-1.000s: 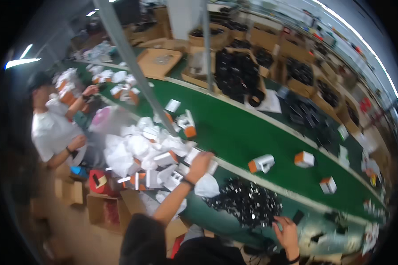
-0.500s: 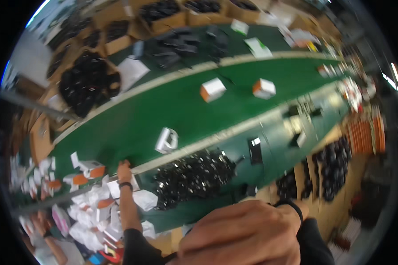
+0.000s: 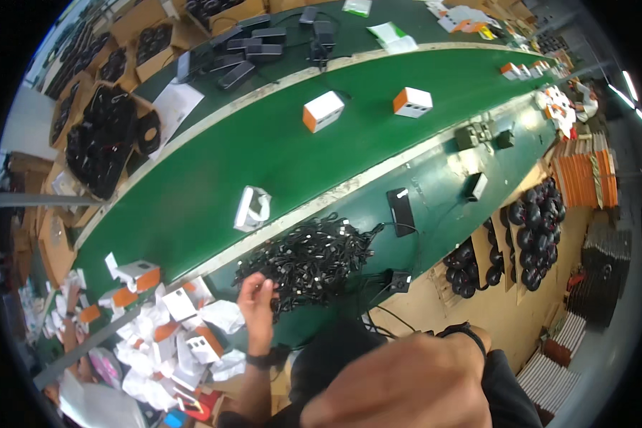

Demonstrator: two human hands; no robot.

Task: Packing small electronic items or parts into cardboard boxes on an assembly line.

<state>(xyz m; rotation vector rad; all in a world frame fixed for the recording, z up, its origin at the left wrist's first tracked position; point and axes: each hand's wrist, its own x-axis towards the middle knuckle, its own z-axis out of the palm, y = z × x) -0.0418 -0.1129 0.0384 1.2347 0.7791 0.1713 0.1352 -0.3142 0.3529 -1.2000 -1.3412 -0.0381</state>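
My left hand [image 3: 257, 305], with a dark band at its wrist, is raised at the left edge of a heap of black cables [image 3: 314, 260]. Its fingers are slightly curled and apart, and I see nothing between them. Whether the fingertips touch the cables I cannot tell. Left of this hand lie several white-and-orange boxes [image 3: 205, 345] among crumpled white bags [image 3: 225, 316]. My right hand [image 3: 406, 385] looms large and blurred at the lower edge, close to the camera, its fingers hidden or smeared. A dark band circles that wrist too.
Beyond the cables runs a green conveyor belt [image 3: 192, 207] carrying an open white box [image 3: 252, 208] and orange-ended boxes [image 3: 324, 112]. Black adapters [image 3: 246, 53] lie on the far bench. A black flat device [image 3: 401, 212] rests right of the heap. Cartons of black coils [image 3: 535, 228] stand at right.
My left hand has moved from the belt's near edge to the cable heap. The whole view has shifted, and my right hand sits a little lower, still close to the camera.
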